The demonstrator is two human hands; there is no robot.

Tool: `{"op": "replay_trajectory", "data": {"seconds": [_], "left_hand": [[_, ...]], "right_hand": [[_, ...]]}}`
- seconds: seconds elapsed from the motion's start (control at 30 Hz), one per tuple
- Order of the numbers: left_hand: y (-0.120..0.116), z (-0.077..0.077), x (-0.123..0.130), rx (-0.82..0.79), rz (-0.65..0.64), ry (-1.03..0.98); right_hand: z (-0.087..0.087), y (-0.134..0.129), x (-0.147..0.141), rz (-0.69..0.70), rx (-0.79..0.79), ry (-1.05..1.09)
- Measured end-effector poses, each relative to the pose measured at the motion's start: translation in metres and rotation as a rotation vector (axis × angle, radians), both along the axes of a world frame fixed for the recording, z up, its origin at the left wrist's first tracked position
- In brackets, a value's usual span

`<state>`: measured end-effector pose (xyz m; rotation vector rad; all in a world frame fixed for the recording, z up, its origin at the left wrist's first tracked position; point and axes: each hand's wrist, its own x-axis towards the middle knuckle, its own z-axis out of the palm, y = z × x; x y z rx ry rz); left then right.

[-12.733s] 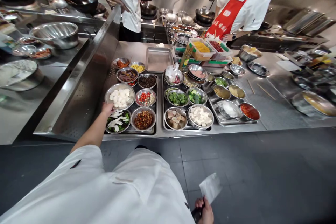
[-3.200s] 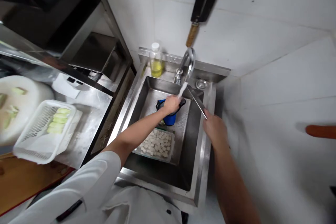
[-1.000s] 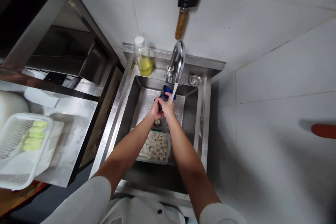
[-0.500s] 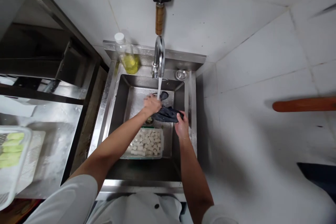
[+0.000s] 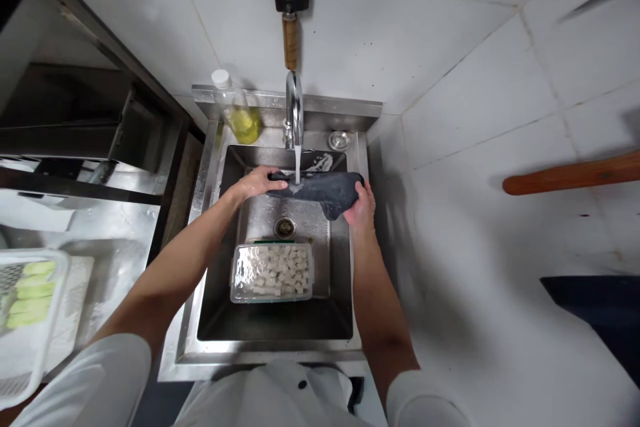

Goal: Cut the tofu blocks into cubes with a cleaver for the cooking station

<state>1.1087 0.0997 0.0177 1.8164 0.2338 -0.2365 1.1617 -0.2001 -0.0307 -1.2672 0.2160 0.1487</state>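
A wet dark grey cloth (image 5: 327,187) is stretched sideways under the running faucet (image 5: 295,100), and the water strikes it near its left end. My left hand (image 5: 257,183) pinches that left end between thumb and fingers. At the opposite end, my right hand (image 5: 363,208) grips the cloth close to the sink's right wall. Below the cloth, in the steel sink (image 5: 275,323), sits a clear plastic container (image 5: 235,283) filled with water and small white cubes. The drain (image 5: 285,227) shows between container and cloth.
A bottle of yellow liquid (image 5: 245,125) stands on the back left ledge, and a metal strainer (image 5: 339,140) lies at the back right. On the left counter is a white basket (image 5: 63,300) with pale green pieces. A wooden handle (image 5: 575,177) juts in at the right.
The bunched cloth has been lifted and spread out under the stream. My left hand has moved left, my right hand slightly up and right. The drain is now uncovered.
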Motion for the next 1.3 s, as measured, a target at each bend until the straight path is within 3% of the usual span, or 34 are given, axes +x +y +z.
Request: {"op": "replay_trajectory", "data": {"seconds": [0.1, 0.2, 0.27, 0.5, 0.67, 0.77, 0.87, 0.97, 1.07, 1.13, 1.2, 1.23, 1.3], "left_hand": [[0.013, 0.012, -0.01, -0.194, 0.043, 0.109], [0.023, 0.023, -0.017, -0.426, 0.326, 0.093], [0.03, 0.028, -0.02, -0.488, 0.451, 0.031], [0.044, 0.048, -0.03, -0.42, 0.527, -0.115], [0.054, 0.059, -0.04, -0.356, 0.549, -0.198], [0.056, 0.057, -0.045, -0.308, 0.607, -0.247], [0.036, 0.047, -0.043, -0.431, 0.718, -0.154], [-0.001, 0.03, -0.03, -0.672, 0.682, 0.059], [-0.031, 0.016, -0.014, -0.649, 0.662, 0.126], [-0.043, 0.01, -0.006, -0.473, 0.666, 0.015], [-0.052, 0.008, -0.002, -0.312, 0.575, -0.138], [-0.056, 0.008, -0.002, -0.266, 0.514, -0.205], [-0.066, 0.006, -0.002, -0.277, 0.416, -0.263]], "right_hand": [[0.004, 0.019, 0.011, 0.003, 0.101, 0.086], [0.005, 0.04, 0.015, 0.03, 0.172, 0.136], [0.005, 0.053, 0.017, 0.039, 0.201, 0.132], [0.004, 0.081, 0.024, 0.135, 0.236, 0.109], [0.013, 0.084, 0.026, 0.11, 0.261, 0.102], [0.025, 0.09, 0.023, 0.269, 0.228, 0.01], [0.038, 0.108, 0.013, 0.442, 0.098, -0.144], [0.044, 0.131, -0.006, 0.647, -0.125, -0.352], [0.036, 0.138, -0.031, 0.796, -0.231, -0.479], [0.024, 0.128, -0.048, 0.66, -0.152, -0.306], [0.011, 0.112, -0.066, 0.486, -0.034, 0.018], [0.005, 0.105, -0.074, 0.445, 0.008, 0.159], [-0.002, 0.097, -0.085, 0.498, 0.103, 0.345]]}}
